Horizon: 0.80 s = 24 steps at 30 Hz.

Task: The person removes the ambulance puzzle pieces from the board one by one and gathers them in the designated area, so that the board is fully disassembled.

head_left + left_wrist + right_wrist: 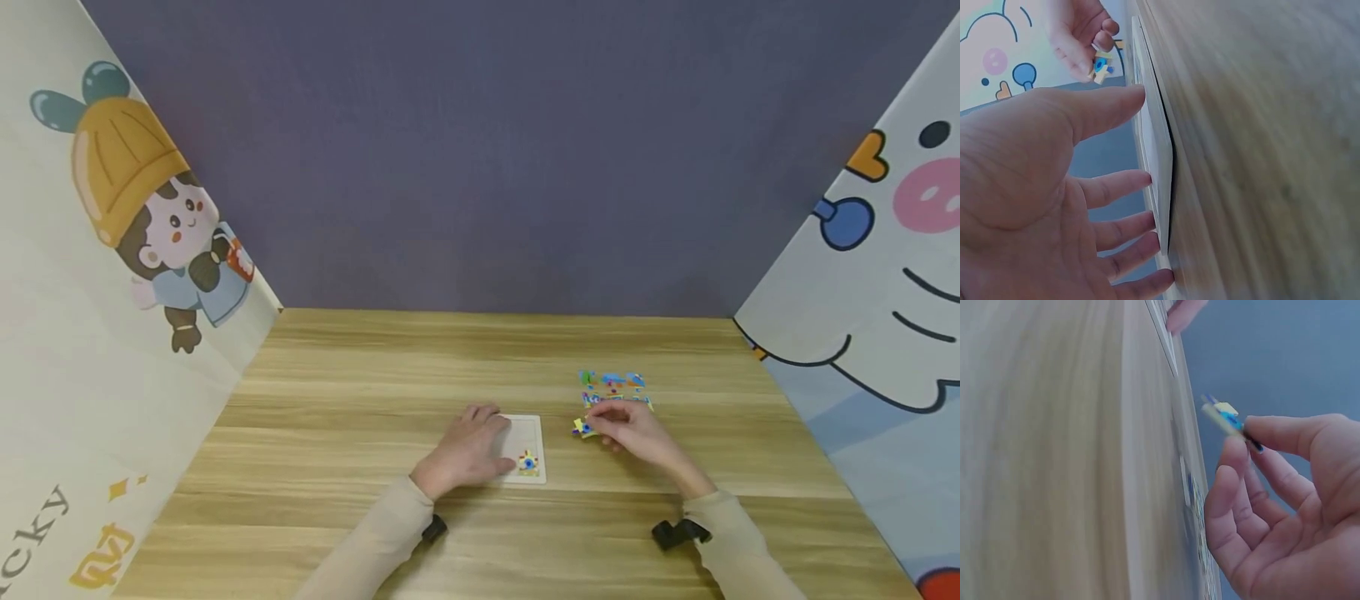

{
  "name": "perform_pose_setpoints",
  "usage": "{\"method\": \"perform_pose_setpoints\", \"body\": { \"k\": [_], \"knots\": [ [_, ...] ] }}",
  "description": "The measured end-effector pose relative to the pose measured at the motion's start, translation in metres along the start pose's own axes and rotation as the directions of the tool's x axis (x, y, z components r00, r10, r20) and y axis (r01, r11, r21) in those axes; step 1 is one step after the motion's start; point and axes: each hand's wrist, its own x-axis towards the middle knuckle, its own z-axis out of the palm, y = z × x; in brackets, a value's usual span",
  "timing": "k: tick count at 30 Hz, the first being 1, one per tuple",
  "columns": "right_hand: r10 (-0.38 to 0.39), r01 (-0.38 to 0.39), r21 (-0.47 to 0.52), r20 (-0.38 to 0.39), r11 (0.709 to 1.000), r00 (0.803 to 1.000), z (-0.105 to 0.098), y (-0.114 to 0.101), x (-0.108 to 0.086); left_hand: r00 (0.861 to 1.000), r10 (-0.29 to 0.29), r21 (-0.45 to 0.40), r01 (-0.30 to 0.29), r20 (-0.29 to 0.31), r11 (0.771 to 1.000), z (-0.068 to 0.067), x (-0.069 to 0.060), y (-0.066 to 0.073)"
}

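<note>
My right hand (628, 429) pinches a small colourful puzzle piece (1225, 417) between thumb and fingers, raised above the wooden table. Yellow and blue show on the piece, which is tilted in the right wrist view. On the left edge of a flat white puzzle tray (532, 433) rests my left hand (468, 450), its fingers spread and nearly straight. One puzzle piece (528, 463), with a blue centre and a yellow edge, lies in the tray's lower right corner. The hand covers the tray's left part.
Behind my right hand, several loose colourful puzzle pieces (613, 382) lie on the wooden table (337, 392); the hand hides some of them. A dark panel (480, 158) stands at the back, and printed cartoon panels flank the table on both sides.
</note>
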Motion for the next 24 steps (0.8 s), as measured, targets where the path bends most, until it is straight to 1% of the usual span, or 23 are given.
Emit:
{"method": "perform_pose_setpoints", "body": {
  "k": [6, 13, 17, 24],
  "knots": [
    [0.038, -0.038, 0.009, -0.037, 0.999, 0.999, -0.014, 0.006, -0.001, 1.0, 0.005, 0.034, -0.005, -0.016, 0.999, 0.003, 0.0, 0.001],
    [0.036, -0.034, 0.026, -0.071, 0.999, 0.997, -0.028, 0.016, -0.001, 1.0, -0.009, 0.052, 0.01, -0.011, 0.999, 0.003, 0.001, 0.002],
    [0.057, -0.053, 0.039, -0.099, 0.998, 0.993, -0.035, 0.021, -0.002, 1.0, -0.011, 0.07, 0.012, -0.012, 0.997, 0.004, 0.001, 0.003],
    [0.086, -0.082, 0.049, -0.099, 0.995, 0.991, -0.045, 0.029, -0.003, 1.0, -0.011, 0.08, 0.012, -0.014, 0.997, 0.004, 0.0, 0.004]
  ]
}}
